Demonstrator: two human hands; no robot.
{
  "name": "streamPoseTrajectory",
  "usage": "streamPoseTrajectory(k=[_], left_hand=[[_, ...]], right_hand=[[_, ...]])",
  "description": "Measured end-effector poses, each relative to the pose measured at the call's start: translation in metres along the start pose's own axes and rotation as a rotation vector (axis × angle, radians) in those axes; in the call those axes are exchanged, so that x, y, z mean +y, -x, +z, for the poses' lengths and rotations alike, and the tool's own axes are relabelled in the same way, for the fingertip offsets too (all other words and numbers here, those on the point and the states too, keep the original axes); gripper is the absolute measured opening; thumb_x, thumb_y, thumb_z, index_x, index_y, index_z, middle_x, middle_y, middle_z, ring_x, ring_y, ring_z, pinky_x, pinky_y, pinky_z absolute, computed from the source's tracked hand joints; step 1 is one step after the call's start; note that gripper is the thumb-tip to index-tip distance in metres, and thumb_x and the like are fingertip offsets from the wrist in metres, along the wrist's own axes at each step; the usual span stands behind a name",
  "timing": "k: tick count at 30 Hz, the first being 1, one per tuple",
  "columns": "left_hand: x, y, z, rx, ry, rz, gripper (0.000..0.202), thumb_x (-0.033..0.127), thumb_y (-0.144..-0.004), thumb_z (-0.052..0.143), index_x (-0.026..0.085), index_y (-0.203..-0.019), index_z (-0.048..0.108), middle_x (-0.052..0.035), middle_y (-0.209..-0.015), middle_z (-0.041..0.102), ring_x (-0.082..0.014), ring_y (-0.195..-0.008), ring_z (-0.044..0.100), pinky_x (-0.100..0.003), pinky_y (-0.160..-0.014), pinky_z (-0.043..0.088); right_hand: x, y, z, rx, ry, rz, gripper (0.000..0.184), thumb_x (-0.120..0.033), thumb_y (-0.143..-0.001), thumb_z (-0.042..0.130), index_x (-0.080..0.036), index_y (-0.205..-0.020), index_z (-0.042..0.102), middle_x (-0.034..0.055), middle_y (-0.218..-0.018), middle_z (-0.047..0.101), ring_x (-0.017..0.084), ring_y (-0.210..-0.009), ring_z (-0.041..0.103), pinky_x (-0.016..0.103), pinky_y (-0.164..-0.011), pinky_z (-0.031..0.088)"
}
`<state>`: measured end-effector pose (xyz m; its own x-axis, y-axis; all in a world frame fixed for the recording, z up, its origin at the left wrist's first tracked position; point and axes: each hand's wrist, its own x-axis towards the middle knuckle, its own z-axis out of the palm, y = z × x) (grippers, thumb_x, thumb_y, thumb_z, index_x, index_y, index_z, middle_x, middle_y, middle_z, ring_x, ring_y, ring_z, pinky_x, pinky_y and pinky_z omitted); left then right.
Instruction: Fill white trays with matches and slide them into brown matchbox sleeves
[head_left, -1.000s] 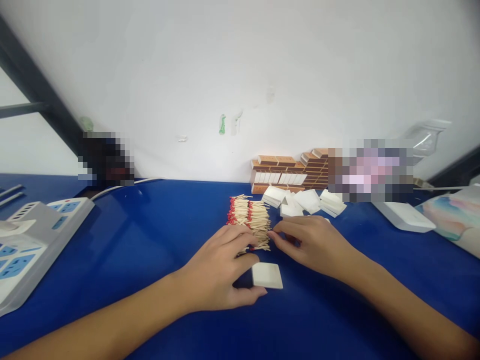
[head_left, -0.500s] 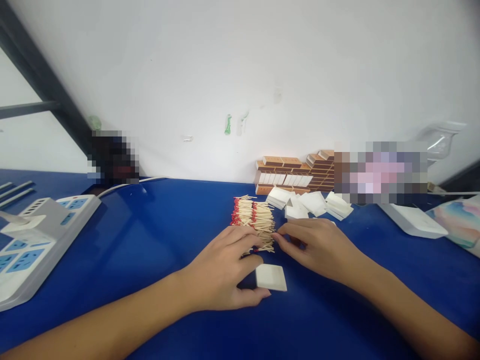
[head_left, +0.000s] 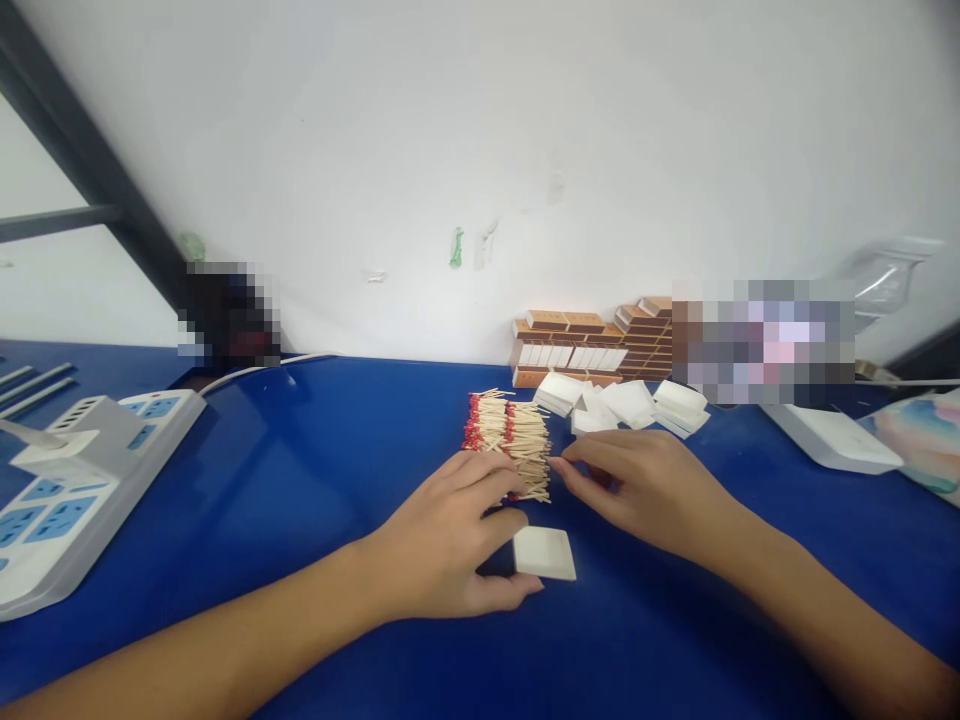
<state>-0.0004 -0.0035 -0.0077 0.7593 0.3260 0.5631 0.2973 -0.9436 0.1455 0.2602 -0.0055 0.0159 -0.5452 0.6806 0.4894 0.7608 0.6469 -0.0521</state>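
A pile of red-tipped matches [head_left: 508,441] lies on the blue table [head_left: 315,470]. My left hand [head_left: 442,535] rests at the pile's near edge, fingers curled onto the matches, thumb beside a small white tray [head_left: 544,553]. My right hand [head_left: 641,487] comes in from the right, its fingertips pinched at the pile's right edge. What the pinch holds is too small to make out.
Several empty white trays [head_left: 622,404] lie behind the pile. Brown matchbox sleeves [head_left: 581,345] are stacked against the white wall. A white power strip [head_left: 71,480] sits at the left. A white flat box [head_left: 832,438] and a colourful sheet [head_left: 926,435] lie at the right.
Both hands stay at the match pile almost unmoved; the view has shifted slightly, so everything sits a little further right.
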Motion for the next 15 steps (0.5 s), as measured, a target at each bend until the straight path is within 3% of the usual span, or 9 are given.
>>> streamPoseTrajectory(k=[15], left_hand=[[0.0003,-0.0009,-0.0017,-0.029,0.005,-0.001,0.034,0.048,-0.088,0.075,0.015,-0.098,0.074,-0.0122,-0.122,0.072,-0.031,-0.126,0.061,-0.047,-0.109,0.051]], right_hand=[[-0.0033,-0.0009,0.0028,-0.062,-0.008,0.01,0.034,-0.03,-0.105,0.053,-0.019,-0.077,0.069,-0.0003,-0.06,0.061,0.012,-0.052,0.054,0.029,-0.053,0.034]])
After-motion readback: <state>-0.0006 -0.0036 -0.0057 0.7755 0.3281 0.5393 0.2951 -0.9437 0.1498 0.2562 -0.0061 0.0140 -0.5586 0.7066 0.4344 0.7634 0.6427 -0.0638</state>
